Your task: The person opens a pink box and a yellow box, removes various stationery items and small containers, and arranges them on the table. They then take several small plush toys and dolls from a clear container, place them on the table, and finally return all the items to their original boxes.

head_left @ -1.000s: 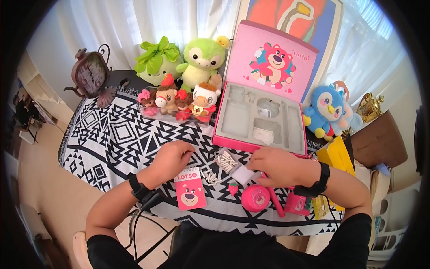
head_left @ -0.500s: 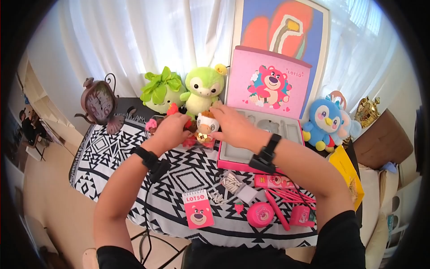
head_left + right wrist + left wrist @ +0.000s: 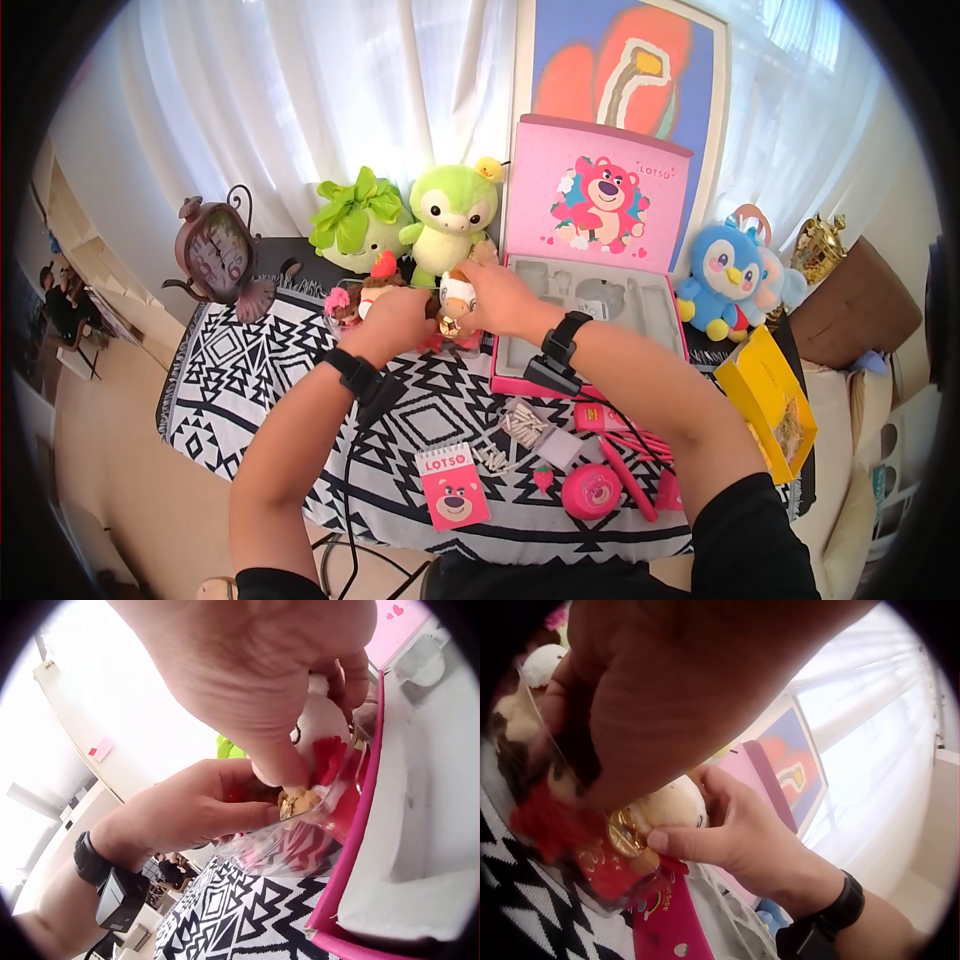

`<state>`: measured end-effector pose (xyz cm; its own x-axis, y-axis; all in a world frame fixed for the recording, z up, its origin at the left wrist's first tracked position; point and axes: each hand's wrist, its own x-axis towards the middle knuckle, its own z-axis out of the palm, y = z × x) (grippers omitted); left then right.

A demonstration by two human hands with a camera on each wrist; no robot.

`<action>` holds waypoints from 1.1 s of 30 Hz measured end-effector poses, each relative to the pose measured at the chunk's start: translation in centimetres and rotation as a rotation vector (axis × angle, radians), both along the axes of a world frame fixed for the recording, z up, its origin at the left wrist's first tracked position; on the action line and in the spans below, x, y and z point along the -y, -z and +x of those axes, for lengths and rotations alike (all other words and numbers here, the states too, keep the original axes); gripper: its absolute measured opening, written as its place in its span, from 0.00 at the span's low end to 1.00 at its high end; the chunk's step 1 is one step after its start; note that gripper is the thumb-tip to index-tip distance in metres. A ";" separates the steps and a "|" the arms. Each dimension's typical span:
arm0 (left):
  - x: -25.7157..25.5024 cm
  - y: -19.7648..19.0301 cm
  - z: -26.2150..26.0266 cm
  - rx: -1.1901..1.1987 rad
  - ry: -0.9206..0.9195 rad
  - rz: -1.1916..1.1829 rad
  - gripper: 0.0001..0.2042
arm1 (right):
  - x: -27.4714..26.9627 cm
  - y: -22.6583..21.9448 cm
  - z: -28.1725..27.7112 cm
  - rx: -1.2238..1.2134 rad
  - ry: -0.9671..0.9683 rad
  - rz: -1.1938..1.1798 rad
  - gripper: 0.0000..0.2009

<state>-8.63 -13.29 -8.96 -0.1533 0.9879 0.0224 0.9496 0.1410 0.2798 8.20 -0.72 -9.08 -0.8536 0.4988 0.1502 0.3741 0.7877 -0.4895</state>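
Observation:
In the head view, both hands are at a clear plastic box of small plush toys. My right hand grips a white plush animal with brown hair, its thumb in front and its fingers behind the head. A gold ornament hangs at that toy's chest. Close on its left, my left hand reaches into the box with fingers curled round a brown plush toy with red fluff, largely hidden by the hand. Further left sits a plush with a pink tuft.
Right of the plush box stands an open pink gift box with a grey insert. Nearer lie a notepad, white sticks, a round pink case and a yellow box. Green plushes and a clock stand behind.
Both hands have moved from the small items at the front to the plush box at the back. Since half a second ago, the right hand has closed round the white plush.

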 end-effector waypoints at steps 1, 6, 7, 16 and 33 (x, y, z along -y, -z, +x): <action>0.4 0.1 0.4 -0.003 0.001 0.003 0.15 | -0.1 -0.1 0.1 -0.019 -0.014 -0.019 0.34; 1.5 -1.4 2.1 -0.057 -0.112 0.270 0.18 | -0.3 -0.3 1.0 -0.257 -0.006 -0.013 0.33; 1.6 -1.9 2.3 -0.085 -0.142 0.329 0.19 | -0.5 -0.4 1.1 -0.344 -0.003 0.014 0.32; 10.1 -9.7 3.8 -0.049 -0.109 0.316 0.16 | 3.0 -6.9 4.4 -0.400 -0.150 -0.159 0.37; 10.1 0.8 -0.2 0.146 -0.063 -0.184 0.18 | 8.3 -0.3 0.3 0.329 -0.291 -0.326 0.33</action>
<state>-8.84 -23.39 -9.77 -0.2034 0.9617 -0.1836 0.8888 0.2601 0.3775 8.51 -8.99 -8.81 -0.9393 0.2108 -0.2708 0.3377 0.7084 -0.6197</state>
